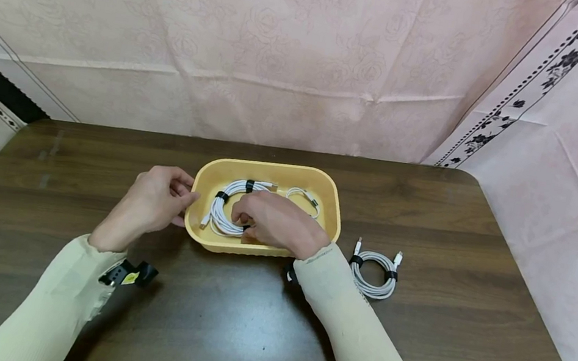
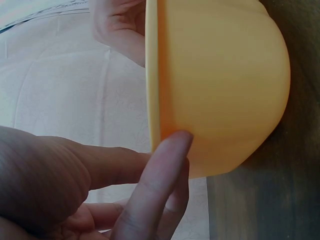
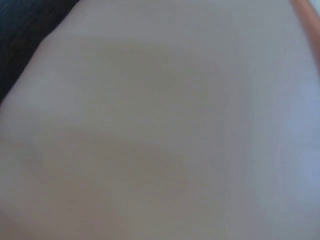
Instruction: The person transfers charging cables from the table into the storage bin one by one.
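Observation:
A yellow plastic bin (image 1: 321,186) stands on the table, its rim lightly pinched at the left end by my left hand (image 1: 155,202). In the left wrist view, a finger (image 2: 167,165) lies against the outside of the bin's wall. A coiled white cable (image 1: 218,214) with black straps lies in the left part of the bin. My right hand (image 1: 278,219) reaches into the bin from the front, its curled fingers gripping the coil's right side. The hand covers part of that coil. A thinner white cable (image 1: 314,201) lies in the bin's right end.
Right of the bin, a coiled grey-white cable (image 1: 373,294) with black straps lies on the brown wooden table (image 1: 457,327). Pale patterned cloth (image 1: 285,50) hangs behind the table's back edge. A pale blurred surface fills most of the right wrist view.

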Tool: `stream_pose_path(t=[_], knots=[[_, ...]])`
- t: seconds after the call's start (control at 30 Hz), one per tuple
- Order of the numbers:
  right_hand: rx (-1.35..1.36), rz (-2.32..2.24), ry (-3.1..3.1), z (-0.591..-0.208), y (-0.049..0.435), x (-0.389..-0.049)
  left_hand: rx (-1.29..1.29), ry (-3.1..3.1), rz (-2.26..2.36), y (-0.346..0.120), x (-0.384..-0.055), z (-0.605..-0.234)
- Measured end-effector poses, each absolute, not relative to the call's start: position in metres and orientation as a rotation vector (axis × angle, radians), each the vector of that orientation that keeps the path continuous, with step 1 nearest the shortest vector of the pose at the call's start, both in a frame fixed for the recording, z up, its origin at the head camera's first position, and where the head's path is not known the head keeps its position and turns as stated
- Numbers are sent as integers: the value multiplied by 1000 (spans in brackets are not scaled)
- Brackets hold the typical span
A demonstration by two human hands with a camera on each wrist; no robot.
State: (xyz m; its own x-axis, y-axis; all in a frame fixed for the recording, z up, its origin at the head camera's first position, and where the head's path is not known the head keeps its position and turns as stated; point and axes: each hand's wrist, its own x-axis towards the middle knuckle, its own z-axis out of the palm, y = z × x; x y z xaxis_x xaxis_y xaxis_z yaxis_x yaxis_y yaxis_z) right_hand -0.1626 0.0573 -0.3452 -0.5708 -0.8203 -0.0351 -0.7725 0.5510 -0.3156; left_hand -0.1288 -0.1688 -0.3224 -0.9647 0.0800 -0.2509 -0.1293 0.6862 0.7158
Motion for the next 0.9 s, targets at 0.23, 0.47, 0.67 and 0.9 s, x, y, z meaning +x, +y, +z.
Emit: stream_pose_path(t=[0.23, 0.47, 0.67, 0.9], knots=[[-1346, -401, 2597, -342, 59, -163, -33, 2638, 1144, -169, -128, -322], [-1336, -382, 2615, -339, 61, -162, -45, 2635, 1134, -169, -128, -320], [-1288, -387, 2628, -338, 64, -162, -45, 2638, 1140, -169, -128, -321], [-1273, -411, 2640, -337, 67, -161, -47, 2635, 1146, -168, -127, -321]])
